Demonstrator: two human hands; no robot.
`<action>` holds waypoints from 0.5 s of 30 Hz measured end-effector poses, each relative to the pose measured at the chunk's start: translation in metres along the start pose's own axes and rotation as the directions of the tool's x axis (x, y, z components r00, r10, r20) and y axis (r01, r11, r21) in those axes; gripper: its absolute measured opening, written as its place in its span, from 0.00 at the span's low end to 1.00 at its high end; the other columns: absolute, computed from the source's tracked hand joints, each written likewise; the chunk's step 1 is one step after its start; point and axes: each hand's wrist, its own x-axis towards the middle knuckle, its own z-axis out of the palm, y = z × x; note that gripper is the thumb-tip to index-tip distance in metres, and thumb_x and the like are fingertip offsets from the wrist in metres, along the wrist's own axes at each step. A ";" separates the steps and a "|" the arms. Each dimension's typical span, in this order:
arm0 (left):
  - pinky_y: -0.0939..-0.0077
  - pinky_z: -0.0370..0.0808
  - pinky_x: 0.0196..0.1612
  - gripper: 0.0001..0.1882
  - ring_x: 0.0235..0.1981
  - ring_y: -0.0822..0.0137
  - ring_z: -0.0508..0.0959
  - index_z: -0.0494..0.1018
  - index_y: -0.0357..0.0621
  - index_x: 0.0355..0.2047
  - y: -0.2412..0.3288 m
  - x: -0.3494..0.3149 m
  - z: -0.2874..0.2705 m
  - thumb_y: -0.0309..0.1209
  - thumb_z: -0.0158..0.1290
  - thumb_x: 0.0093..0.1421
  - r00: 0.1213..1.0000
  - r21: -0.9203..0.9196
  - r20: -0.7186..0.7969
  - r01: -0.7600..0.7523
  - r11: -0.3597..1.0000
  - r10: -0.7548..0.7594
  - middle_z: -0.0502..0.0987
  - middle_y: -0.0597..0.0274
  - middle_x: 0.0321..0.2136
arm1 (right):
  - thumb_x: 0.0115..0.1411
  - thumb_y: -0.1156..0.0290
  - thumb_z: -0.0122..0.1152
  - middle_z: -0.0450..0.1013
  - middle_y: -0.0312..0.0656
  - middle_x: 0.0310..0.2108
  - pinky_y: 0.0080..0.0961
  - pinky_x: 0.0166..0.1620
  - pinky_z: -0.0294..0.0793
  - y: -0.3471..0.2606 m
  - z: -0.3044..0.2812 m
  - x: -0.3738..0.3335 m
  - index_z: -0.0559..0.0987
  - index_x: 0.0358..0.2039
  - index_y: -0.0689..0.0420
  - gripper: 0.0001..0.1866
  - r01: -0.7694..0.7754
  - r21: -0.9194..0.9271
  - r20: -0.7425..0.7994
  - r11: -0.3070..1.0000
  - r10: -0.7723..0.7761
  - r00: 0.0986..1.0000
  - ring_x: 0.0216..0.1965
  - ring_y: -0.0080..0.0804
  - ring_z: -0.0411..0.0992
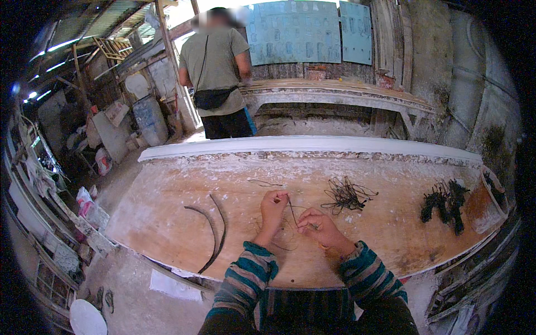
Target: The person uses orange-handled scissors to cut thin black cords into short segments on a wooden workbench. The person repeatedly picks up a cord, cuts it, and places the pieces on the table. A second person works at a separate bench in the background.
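Over the middle of the wooden table (162, 206), my left hand (272, 209) pinches the upper end of a thin dark cord (292, 213). The cord runs down to my right hand (324, 228), whose fingers are closed on it. Thin loose strands show around and below my hands; where they end I cannot make out. Just beyond my left hand lies a short dark cord (265, 182). A tangled pile of dark cords (347, 195) sits beyond my right hand. To the left of my hands are two long curved dark strips (221, 226).
Black knotted bundles (445, 202) lie at the table's right, beside a tipped brownish container (487, 206). A white raised ledge (312, 144) borders the far edge. Beyond it a person (215, 72) stands facing away at a long bench (335, 89). A blue drum (149, 120) stands back left.
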 end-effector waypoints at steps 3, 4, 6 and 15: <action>0.83 0.67 0.29 0.05 0.27 0.77 0.69 0.74 0.37 0.30 0.001 0.000 0.003 0.23 0.54 0.51 0.999 -0.046 0.041 0.019 0.999 -0.017 0.71 0.66 0.26 | 0.52 0.71 0.60 0.69 0.40 0.37 0.26 0.46 0.64 -0.006 0.000 -0.002 0.78 0.33 0.61 0.08 -0.035 0.324 -0.005 0.945 0.039 0.999 0.41 0.31 0.66; 0.83 0.67 0.30 0.05 0.26 0.77 0.69 0.74 0.37 0.30 0.002 -0.001 0.003 0.23 0.53 0.51 0.999 -0.055 0.043 0.028 0.998 -0.025 0.71 0.66 0.26 | 0.52 0.71 0.59 0.69 0.41 0.37 0.26 0.47 0.64 -0.006 -0.002 -0.002 0.78 0.33 0.61 0.08 -0.023 0.291 0.011 0.956 0.021 1.000 0.41 0.30 0.66; 0.83 0.67 0.30 0.05 0.26 0.77 0.69 0.74 0.37 0.30 0.005 -0.004 0.004 0.23 0.53 0.52 0.998 -0.073 0.049 0.046 0.996 -0.042 0.71 0.66 0.25 | 0.53 0.72 0.58 0.69 0.41 0.38 0.27 0.47 0.64 -0.006 -0.008 -0.003 0.78 0.33 0.61 0.08 0.003 0.223 0.043 0.975 -0.013 0.999 0.41 0.30 0.66; 0.83 0.69 0.35 0.03 0.29 0.77 0.72 0.72 0.37 0.29 0.044 -0.014 0.006 0.22 0.53 0.53 0.902 -0.053 0.361 0.275 0.960 -0.238 0.74 0.67 0.26 | 0.50 0.72 0.62 0.71 0.34 0.27 0.22 0.41 0.67 -0.009 -0.020 -0.005 0.74 0.25 0.58 0.06 -0.178 0.255 0.018 0.950 0.180 0.984 0.33 0.23 0.69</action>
